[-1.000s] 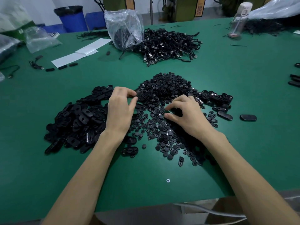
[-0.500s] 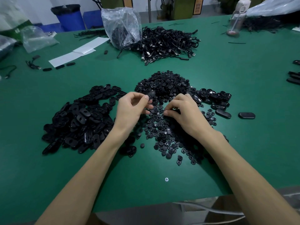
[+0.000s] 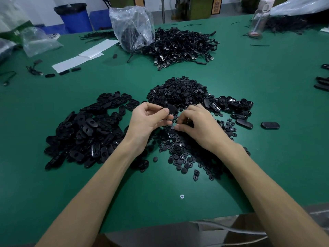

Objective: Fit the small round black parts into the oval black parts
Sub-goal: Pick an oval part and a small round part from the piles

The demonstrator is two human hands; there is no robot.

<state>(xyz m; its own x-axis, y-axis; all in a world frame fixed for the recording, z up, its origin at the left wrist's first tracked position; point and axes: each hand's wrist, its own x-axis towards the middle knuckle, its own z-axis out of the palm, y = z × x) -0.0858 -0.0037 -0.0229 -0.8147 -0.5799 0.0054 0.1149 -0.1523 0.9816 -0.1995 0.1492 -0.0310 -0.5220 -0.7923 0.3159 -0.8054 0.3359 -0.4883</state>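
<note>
A heap of oval black parts (image 3: 85, 131) lies at the left of the green table (image 3: 267, 77). In the middle spreads a pile of small round black parts (image 3: 179, 91). My left hand (image 3: 146, 122) pinches one oval black part (image 3: 171, 109) between thumb and fingers, lifted just above the round pile. My right hand (image 3: 201, 127) sits right beside it on the round parts, its thumb and fingers curled together in a pinch; what they hold is hidden. A smaller group of oval parts (image 3: 231, 106) lies to the right, with two single ovals (image 3: 270, 125) further out.
A tangle of black cables (image 3: 181, 45) and a clear plastic bag (image 3: 131, 25) sit at the back centre. White paper strips (image 3: 83, 56) lie back left, a clear bottle (image 3: 258, 20) back right. The table's front edge (image 3: 160, 227) runs just below my forearms.
My left hand has come off the oval heap with one oval part, turned palm up and moved right, level with my right hand. My right hand has shifted slightly toward it.
</note>
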